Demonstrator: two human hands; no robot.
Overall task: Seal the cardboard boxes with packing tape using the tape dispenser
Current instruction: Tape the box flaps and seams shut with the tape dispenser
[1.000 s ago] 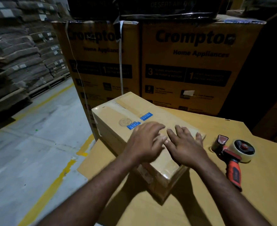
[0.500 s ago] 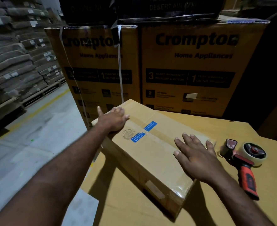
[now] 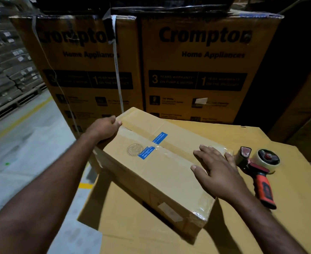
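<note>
A long brown cardboard box point(image 3: 162, 173) with blue stickers and clear tape along its top seam lies diagonally on a large flat carton point(image 3: 261, 231). My left hand point(image 3: 103, 128) grips the box's far left corner, fingers curled over the edge. Flat on the near right part of the box top rests my right hand point(image 3: 218, 171), fingers spread. The tape dispenser point(image 3: 257, 169), red and black handle with a clear tape roll, lies on the carton just right of my right hand, untouched.
Two tall printed appliance cartons point(image 3: 196, 70) stand close behind the work surface, with white strapping hanging down. To the left is grey floor point(image 3: 22, 153) with yellow lines and stacked sacks on pallets point(image 3: 6, 70).
My left hand left the box's middle, reached to its far left corner and now curls over the edge. The right hand stays flat on the top. The box's far end has swung slightly.
</note>
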